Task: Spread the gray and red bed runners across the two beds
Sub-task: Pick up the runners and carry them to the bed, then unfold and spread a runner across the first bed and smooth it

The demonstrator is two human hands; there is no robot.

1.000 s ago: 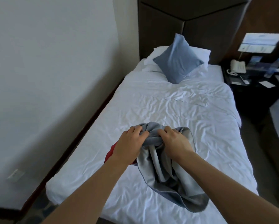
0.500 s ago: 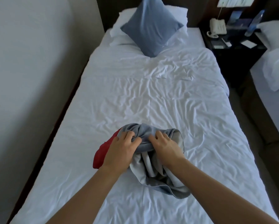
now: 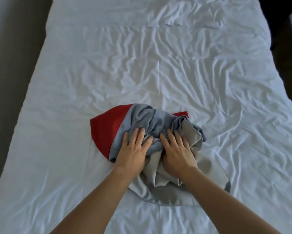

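A bunched gray and red bed runner (image 3: 152,125) lies on the wrinkled white bed (image 3: 158,65), lower centre of the frame. The left hand (image 3: 133,149) rests flat on its gray folds, fingers spread. The right hand (image 3: 177,152) presses beside it, its thumb tucked in the cloth. Dark floor (image 3: 10,65) edges the left; no writing is visible

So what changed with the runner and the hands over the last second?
The bunched runner came down onto the bed and now lies there, with more of its red side showing at the left. Both hands loosened their grip: the left hand and right hand now lie flatter on the fabric. The runner stays crumpled, not spread.
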